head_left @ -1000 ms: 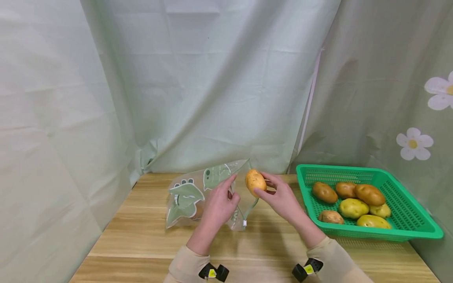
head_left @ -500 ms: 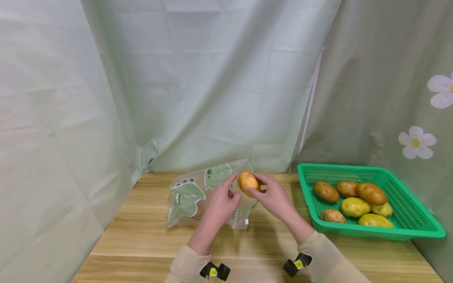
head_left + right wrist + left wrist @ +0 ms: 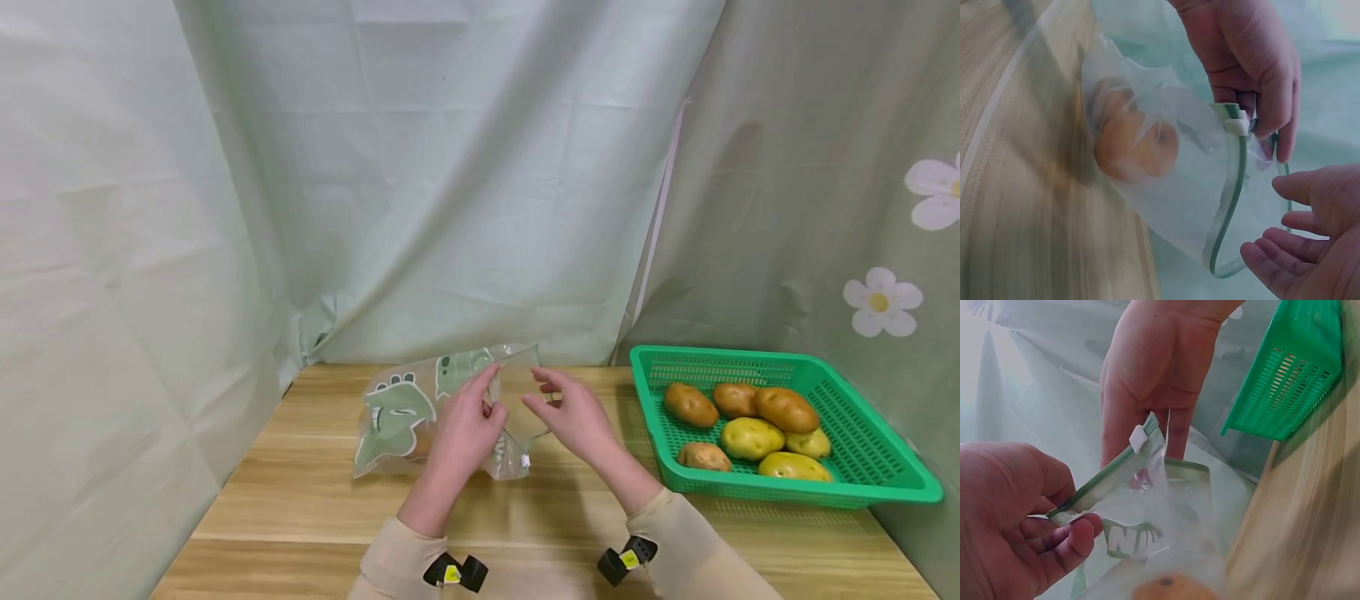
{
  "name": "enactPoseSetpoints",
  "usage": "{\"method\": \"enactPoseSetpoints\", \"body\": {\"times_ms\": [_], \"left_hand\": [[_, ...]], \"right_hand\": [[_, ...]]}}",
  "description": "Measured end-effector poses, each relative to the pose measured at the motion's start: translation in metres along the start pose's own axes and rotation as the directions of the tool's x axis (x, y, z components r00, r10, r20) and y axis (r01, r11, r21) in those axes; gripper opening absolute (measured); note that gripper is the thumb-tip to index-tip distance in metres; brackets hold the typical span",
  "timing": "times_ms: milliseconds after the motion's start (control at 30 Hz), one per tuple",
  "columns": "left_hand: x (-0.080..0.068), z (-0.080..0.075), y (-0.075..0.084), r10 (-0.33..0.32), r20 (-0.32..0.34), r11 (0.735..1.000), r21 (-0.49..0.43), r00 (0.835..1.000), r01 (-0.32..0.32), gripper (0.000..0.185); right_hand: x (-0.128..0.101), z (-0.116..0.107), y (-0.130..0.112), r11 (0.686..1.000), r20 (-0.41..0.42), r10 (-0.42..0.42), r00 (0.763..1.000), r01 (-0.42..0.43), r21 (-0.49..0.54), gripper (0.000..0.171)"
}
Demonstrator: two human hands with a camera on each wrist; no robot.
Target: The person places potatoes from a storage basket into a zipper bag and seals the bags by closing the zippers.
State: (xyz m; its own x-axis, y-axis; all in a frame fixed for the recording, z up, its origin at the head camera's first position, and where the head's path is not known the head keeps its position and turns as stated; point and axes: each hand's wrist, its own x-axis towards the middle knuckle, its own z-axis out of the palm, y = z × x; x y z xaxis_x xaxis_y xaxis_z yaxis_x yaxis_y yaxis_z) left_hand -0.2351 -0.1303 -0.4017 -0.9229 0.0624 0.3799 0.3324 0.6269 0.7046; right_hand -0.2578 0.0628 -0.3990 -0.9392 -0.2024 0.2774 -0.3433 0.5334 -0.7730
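A clear slider zip bag (image 3: 401, 421) with green cartoon prints lies on the wooden table. Its green-edged mouth faces right, and a white slider (image 3: 1237, 126) sits at one end of it. My left hand (image 3: 463, 429) pinches one edge of the mouth between thumb and fingers. At the opening is my right hand (image 3: 576, 418), fingers spread and slightly bent, holding nothing. Inside the bag, potatoes (image 3: 1138, 150) show through the film in the right wrist view, resting toward its closed end. Another glimpse of a potato (image 3: 1175, 589) appears low in the left wrist view.
To the right stands a green perforated plastic basket (image 3: 892, 454) holding several brown and yellow potatoes (image 3: 752, 439). Pale curtains (image 3: 465, 183) hang behind and beside the wooden table (image 3: 300, 508).
My right hand moved left to the bag's mouth with a potato and let it go; the potato is gone from the fingers. My left hand kept its pinch on the bag edge.
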Motion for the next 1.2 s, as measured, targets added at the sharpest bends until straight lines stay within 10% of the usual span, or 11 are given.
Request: {"method": "enactPoseSetpoints", "body": {"times_ms": [1200], "left_hand": [[0.000,-0.002,0.003,0.008,0.007,1.000,0.018,1.000,-0.009,0.068]], "right_hand": [[-0.039,-0.110,0.045,0.924,-0.051,-0.046,0.998,0.024,-0.381,0.078]]}}
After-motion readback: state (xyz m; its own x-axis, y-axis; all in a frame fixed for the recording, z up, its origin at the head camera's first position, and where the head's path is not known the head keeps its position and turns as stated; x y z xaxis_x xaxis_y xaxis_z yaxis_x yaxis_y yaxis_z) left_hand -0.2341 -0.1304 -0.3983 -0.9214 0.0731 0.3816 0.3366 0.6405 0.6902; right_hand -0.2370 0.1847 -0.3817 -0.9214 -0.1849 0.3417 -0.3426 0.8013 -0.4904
